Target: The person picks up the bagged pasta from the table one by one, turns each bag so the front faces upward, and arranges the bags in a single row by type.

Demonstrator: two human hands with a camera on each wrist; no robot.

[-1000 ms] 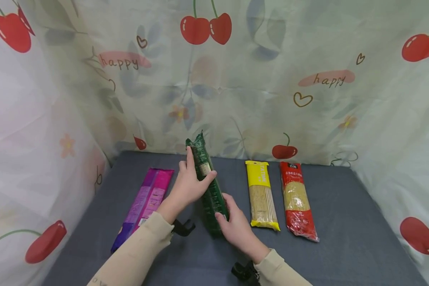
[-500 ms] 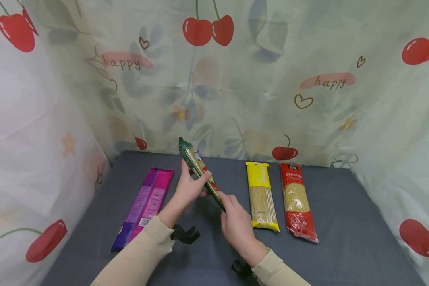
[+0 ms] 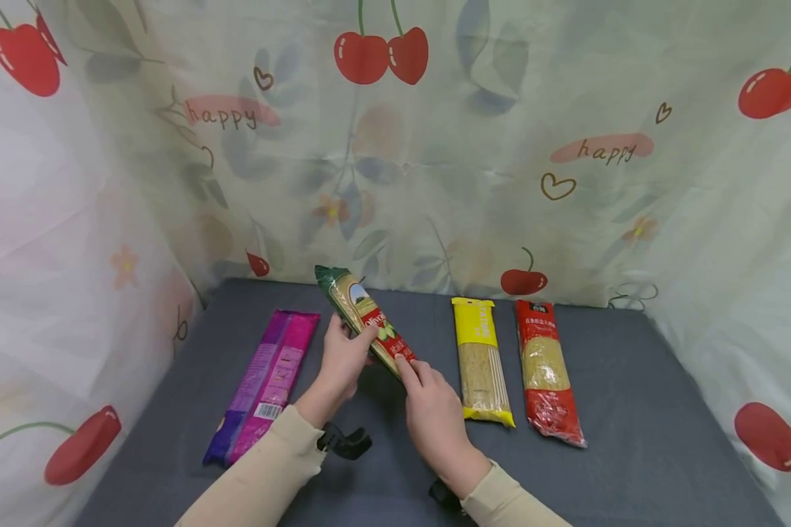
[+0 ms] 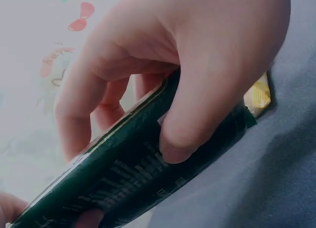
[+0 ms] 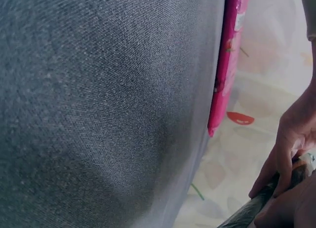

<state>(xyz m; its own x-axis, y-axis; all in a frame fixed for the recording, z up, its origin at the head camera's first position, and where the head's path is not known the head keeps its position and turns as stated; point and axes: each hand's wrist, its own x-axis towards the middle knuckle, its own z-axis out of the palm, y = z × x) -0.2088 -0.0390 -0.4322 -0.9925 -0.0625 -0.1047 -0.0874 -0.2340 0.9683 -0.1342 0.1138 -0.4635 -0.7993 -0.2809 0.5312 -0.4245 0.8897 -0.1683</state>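
Note:
Both hands hold a green-ended spaghetti pack (image 3: pixel 366 311) above the table, tilted, with its red and gold label side up. The left hand (image 3: pixel 343 357) grips its near-left edge around the middle; in the left wrist view that hand's thumb lies on the dark green printed back (image 4: pixel 113 183). The right hand (image 3: pixel 440 417) holds the lower end, its fingers over the label. In the right wrist view, part of the pack (image 5: pixel 249 210) shows beneath the fingers at the lower right.
A purple and pink packet (image 3: pixel 270 380) lies at the left on the grey table (image 3: pixel 369 476). To the right lie a yellow noodle pack (image 3: pixel 484 366) and a red noodle pack (image 3: pixel 550 369), side by side. A cherry-print curtain (image 3: pixel 435 183) encloses the back and sides.
The pack has been turned over from its dark green back to its label side, and its upper end has tipped to the left and down. Both hands have shifted their hold on it.

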